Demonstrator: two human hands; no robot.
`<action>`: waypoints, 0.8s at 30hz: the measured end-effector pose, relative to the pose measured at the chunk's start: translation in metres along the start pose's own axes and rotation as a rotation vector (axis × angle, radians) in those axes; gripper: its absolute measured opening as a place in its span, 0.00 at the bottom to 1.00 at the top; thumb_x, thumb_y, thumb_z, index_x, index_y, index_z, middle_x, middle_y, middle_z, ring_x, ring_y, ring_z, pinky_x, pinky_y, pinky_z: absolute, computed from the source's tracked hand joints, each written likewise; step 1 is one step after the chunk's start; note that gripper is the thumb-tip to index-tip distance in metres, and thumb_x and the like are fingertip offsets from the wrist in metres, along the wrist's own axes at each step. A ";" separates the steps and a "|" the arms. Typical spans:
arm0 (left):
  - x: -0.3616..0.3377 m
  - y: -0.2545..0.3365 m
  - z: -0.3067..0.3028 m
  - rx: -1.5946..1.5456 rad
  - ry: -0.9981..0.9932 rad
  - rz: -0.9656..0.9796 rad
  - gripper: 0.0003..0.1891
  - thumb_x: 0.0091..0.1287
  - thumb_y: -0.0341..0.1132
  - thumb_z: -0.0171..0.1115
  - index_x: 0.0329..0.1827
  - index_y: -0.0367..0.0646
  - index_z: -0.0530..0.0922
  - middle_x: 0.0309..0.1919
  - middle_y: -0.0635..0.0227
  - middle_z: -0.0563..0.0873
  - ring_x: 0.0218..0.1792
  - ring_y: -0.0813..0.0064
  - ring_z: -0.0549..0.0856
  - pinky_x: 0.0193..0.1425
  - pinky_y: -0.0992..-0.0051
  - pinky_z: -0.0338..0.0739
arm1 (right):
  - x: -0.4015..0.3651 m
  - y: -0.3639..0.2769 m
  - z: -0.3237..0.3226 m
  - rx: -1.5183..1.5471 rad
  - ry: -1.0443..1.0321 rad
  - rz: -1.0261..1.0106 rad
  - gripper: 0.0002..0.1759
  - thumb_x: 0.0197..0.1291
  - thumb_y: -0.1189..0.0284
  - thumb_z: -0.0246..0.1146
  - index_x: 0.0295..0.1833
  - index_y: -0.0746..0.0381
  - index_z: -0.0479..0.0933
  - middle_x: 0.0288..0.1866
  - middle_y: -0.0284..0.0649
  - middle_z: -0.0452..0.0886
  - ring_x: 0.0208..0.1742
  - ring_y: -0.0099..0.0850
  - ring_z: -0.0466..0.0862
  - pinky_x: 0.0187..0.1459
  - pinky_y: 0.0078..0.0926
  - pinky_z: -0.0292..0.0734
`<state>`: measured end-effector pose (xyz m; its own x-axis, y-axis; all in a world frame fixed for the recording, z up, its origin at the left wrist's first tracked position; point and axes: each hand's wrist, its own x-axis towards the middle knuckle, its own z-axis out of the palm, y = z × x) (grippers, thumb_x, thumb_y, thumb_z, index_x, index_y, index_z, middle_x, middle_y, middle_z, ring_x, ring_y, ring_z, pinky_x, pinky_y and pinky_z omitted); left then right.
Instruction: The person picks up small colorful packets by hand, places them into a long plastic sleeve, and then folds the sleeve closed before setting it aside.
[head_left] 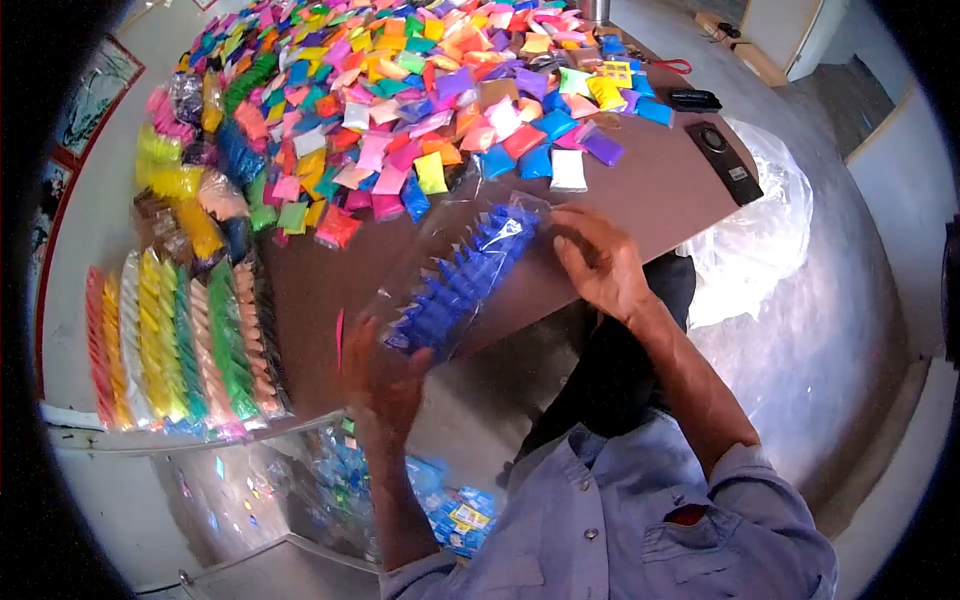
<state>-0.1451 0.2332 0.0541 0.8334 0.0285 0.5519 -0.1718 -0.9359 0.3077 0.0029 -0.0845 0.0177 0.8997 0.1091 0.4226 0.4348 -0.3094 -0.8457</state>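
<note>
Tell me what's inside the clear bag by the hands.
Overlapping blue packets show in a slanted row inside the clear bag. The parts covered by neighboring packets cannot be seen, and their contents cannot be made out.

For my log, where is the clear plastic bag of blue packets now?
In the head view, the bag is over the near edge of the brown table, its lower end at the left hand, its upper end at the right hand.

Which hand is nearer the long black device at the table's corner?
Right: the right hand is left of the device; the left hand lies farther left, beyond the blue packets.
</note>
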 end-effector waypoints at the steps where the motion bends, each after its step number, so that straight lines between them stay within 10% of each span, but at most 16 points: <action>1: 0.001 0.007 0.007 0.002 0.001 -0.012 0.38 0.66 0.43 0.84 0.74 0.36 0.76 0.71 0.46 0.84 0.70 0.41 0.83 0.75 0.49 0.80 | 0.003 0.003 0.003 -0.022 0.014 -0.057 0.20 0.68 0.76 0.72 0.64 0.60 0.87 0.65 0.49 0.89 0.53 0.44 0.93 0.47 0.34 0.89; 7: 0.001 0.015 0.033 0.039 -0.102 -0.049 0.54 0.60 0.59 0.86 0.82 0.37 0.68 0.77 0.43 0.77 0.76 0.39 0.76 0.77 0.42 0.73 | 0.021 0.012 0.006 -0.062 0.035 -0.022 0.21 0.68 0.74 0.70 0.67 0.59 0.86 0.68 0.51 0.87 0.56 0.48 0.92 0.53 0.39 0.89; 24: -0.002 -0.005 0.024 -0.168 -0.111 -0.138 0.51 0.50 0.38 0.93 0.78 0.37 0.73 0.71 0.47 0.81 0.70 0.42 0.83 0.73 0.52 0.81 | -0.002 0.019 0.007 0.021 -0.046 0.051 0.19 0.67 0.77 0.74 0.63 0.63 0.87 0.57 0.46 0.91 0.56 0.37 0.91 0.56 0.33 0.86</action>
<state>-0.1330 0.2296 0.0330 0.9062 0.1040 0.4099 -0.1298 -0.8541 0.5036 0.0092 -0.0843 -0.0015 0.9214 0.1371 0.3636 0.3884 -0.2956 -0.8728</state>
